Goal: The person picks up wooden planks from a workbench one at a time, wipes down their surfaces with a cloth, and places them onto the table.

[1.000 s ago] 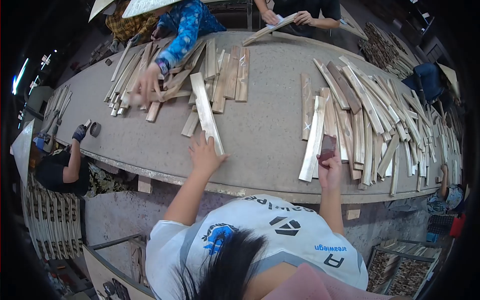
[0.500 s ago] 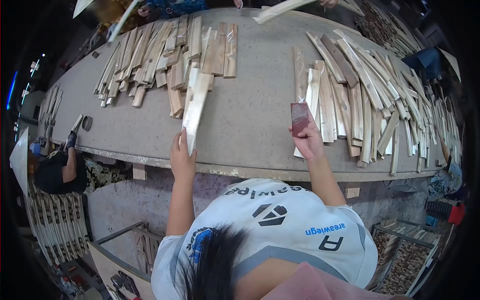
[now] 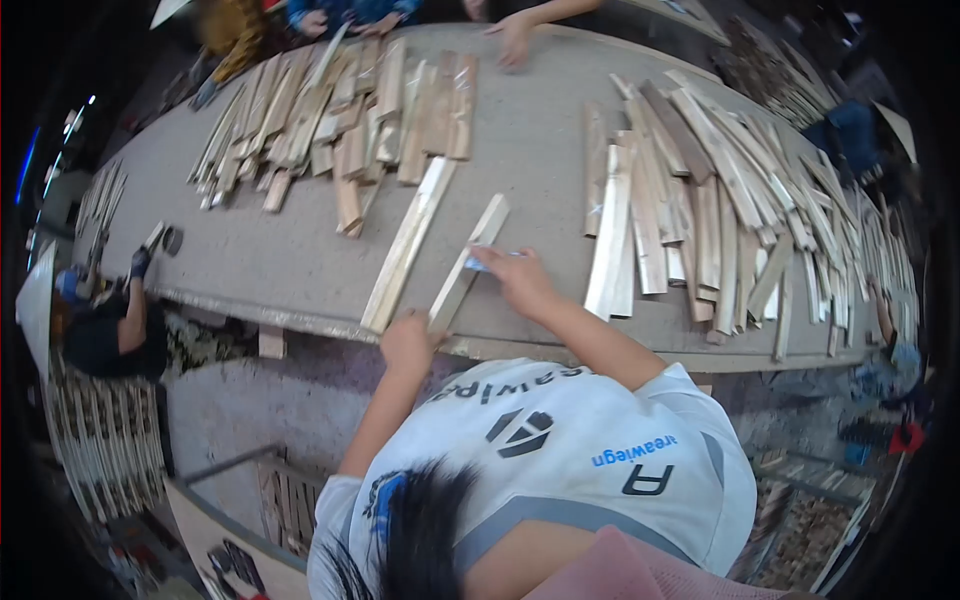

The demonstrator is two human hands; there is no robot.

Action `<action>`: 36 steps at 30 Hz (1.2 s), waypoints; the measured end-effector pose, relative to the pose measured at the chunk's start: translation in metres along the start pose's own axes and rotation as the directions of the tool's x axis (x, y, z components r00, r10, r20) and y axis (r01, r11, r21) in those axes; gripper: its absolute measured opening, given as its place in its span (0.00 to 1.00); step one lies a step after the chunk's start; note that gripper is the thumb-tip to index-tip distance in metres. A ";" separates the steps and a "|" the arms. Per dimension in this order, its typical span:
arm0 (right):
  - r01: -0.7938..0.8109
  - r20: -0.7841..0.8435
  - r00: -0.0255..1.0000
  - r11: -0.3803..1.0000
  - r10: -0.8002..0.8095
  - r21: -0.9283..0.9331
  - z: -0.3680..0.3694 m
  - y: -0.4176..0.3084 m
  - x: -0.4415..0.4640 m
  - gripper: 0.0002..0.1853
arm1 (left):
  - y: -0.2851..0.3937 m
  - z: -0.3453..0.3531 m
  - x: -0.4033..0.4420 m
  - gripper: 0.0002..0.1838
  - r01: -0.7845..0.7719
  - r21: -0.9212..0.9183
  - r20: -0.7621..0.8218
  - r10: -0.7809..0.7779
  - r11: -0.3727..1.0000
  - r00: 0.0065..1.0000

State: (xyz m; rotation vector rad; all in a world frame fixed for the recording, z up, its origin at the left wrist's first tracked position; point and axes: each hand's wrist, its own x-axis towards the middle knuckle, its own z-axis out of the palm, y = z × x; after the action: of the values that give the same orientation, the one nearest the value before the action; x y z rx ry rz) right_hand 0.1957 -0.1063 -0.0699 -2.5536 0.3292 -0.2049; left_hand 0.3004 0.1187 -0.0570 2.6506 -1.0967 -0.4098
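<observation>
Wooden strip: the near strip is laid slantwise on the table, its near end at the left hand, its middle by the fingertips of the right hand.
Left fingers: curled together beside the near end; whether the wood is clamped cannot be told.
Right fingers: closed on a pale blue pad, by which the strip's right edge is met.
Second strip: placed left of the first, apart from it, its near end just beside the left hand.
Shirt: on the white shirt, a large "A" and a blue word are seen upside down; the word's exact spelling cannot be made out.
</observation>
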 end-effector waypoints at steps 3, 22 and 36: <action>0.096 -0.058 0.993 0.992 -0.101 -0.087 0.023 0.019 0.015 0.34 | -0.010 -0.002 -0.010 0.20 -0.079 -0.147 0.049 0.087 0.986 0.995; 0.268 0.160 0.958 0.944 -0.238 -0.195 -0.018 0.032 0.001 0.33 | -0.019 -0.064 -0.025 0.25 -0.077 -0.444 0.452 0.298 0.893 0.841; 0.041 -0.009 0.999 0.980 -0.044 -0.194 0.004 -0.016 0.013 0.27 | -0.060 -0.066 -0.010 0.27 0.637 -0.728 0.685 0.294 0.254 0.666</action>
State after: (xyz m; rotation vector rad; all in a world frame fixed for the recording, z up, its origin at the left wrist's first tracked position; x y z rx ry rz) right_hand 0.2115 -0.0948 -0.0638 -2.7544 0.3131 -0.2156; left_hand 0.3548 0.1751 -0.0138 1.3404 -0.2699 -1.6958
